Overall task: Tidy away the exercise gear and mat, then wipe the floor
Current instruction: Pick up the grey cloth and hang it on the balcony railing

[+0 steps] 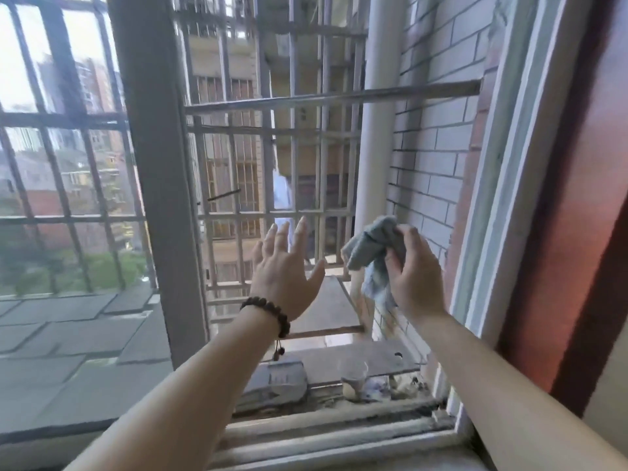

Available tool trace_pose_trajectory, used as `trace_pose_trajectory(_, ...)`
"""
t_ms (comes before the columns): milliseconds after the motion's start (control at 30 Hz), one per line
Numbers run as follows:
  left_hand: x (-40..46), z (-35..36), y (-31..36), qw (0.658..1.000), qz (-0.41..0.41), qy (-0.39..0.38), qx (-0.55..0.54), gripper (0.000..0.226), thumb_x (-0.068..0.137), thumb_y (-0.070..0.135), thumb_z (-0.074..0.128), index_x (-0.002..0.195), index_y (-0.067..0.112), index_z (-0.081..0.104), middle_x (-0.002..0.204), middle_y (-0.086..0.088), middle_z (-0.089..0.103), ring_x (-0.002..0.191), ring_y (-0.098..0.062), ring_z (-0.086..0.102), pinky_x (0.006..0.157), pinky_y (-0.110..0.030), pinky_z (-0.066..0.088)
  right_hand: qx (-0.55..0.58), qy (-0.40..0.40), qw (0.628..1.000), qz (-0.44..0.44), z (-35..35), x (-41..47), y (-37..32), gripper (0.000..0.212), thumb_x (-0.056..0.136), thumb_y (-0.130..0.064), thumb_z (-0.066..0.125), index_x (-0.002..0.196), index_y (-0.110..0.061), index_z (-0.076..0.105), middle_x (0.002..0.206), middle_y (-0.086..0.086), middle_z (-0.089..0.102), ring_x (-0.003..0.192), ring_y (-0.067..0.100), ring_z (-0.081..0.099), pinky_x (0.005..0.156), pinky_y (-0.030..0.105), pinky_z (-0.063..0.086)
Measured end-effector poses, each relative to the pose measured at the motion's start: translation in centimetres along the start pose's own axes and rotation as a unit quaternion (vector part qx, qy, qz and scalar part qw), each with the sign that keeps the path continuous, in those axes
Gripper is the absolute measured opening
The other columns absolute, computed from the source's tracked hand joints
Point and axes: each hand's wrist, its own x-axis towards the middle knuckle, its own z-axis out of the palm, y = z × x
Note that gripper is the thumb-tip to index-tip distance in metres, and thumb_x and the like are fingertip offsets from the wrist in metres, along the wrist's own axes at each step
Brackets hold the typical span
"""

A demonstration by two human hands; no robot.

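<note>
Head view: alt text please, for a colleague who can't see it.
Both arms reach out through an open window toward metal security bars; the right hand grips a crumpled grey-blue cloth, and the left hand, wearing a beaded bracelet, is spread open and empty.

Daylight pours in from the upper left of the frame, where the sky blows out white. Wide-angle distortion bends the window frame (153, 171) at the edges; everything looks slightly soft.
</note>
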Motion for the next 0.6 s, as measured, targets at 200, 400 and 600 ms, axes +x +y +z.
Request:
trace_pose_trajectory(200, 6.6, 2.6, -1.6, 0.994, -0.01, 0.04, -0.105, 0.073, 0.091, 0.047, 0.05, 0.151, 0.021, 0.017, 0.154, -0.006, 0.027, 0.142, -0.023, 0.022, 0.115, -0.048, 0.027, 0.042, -0.017, 0.999, -0.019, 3.9, 5.5, 2.8, 0.024, 0.095, -0.011, 0.053, 0.118, -0.01, 0.052, 0.106, 0.009, 0.061, 0.087, 0.014, 0.055, 0.074, 0.018, 0.041)
trace_pose_trajectory(400, 10.9, 3.2, 0.0, 0.931, -0.02, -0.047, -0.362, 0.069, 0.085, 0.035, 0.068, 0.143, 0.016, 0.036, 0.137, -0.003, 0.05, 0.125, -0.016, 0.049, 0.102, -0.032, 0.043, 0.135, -0.039, 0.99, -0.007, 4.7, 7.5, 3.5, 0.022, 0.095, -0.008, 0.052, 0.117, -0.012, 0.053, 0.102, 0.002, 0.061, 0.09, 0.007, 0.059, 0.075, 0.011, 0.045)
trace_pose_trajectory(600, 13.4, 3.8, 1.3, 0.865, -0.029, -0.125, -0.485, 0.02, 0.083, 0.021, 0.072, 0.101, 0.014, 0.071, 0.094, 0.0, 0.073, 0.091, -0.015, 0.069, 0.088, -0.036, 0.056, 0.207, -0.025, 0.977, 0.043, 4.8, 9.1, 3.8, 0.021, 0.094, -0.009, 0.055, 0.111, -0.022, 0.054, 0.104, -0.003, 0.063, 0.091, -0.001, 0.059, 0.073, 0.01, 0.047)
